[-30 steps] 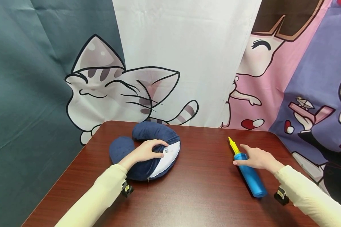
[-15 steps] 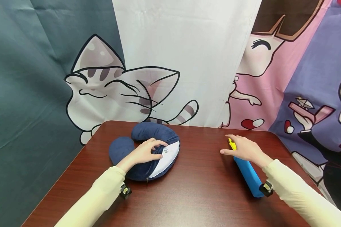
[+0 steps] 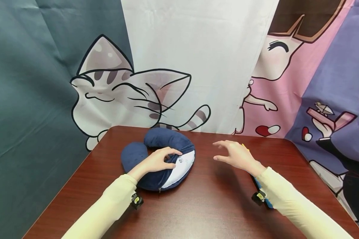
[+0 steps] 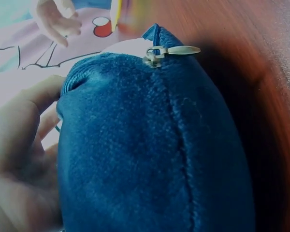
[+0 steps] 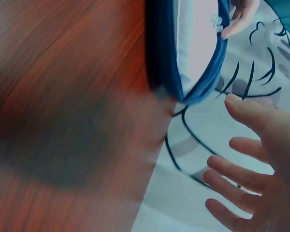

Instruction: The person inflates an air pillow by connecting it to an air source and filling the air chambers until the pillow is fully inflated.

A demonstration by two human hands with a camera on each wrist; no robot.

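Note:
A navy U-shaped neck pillow (image 3: 167,137) lies on the left half of the table, its cover unzipped. White lining with a small clear valve (image 3: 180,160) shows through the gap. My left hand (image 3: 155,161) holds the pillow by the edge of the cover, thumb and fingers beside the valve. The left wrist view gives the zipper pull (image 4: 182,50) close up. Some way right of the pillow, my right hand (image 3: 236,155) is in the air with fingers spread and nothing in them. Beneath the right forearm lies a blue hand pump (image 3: 258,183), mostly hidden, its yellow tip (image 3: 244,146) peeking out.
The reddish-brown wooden table (image 3: 203,212) ends at the back against a printed cloth (image 3: 197,49) with a cartoon cat and figures. A small black camera is strapped to each wrist.
My right hand has swept left from above the pump toward the pillow, its forearm now covering most of the pump. The left hand keeps its place on the pillow. The head view shifts slightly.

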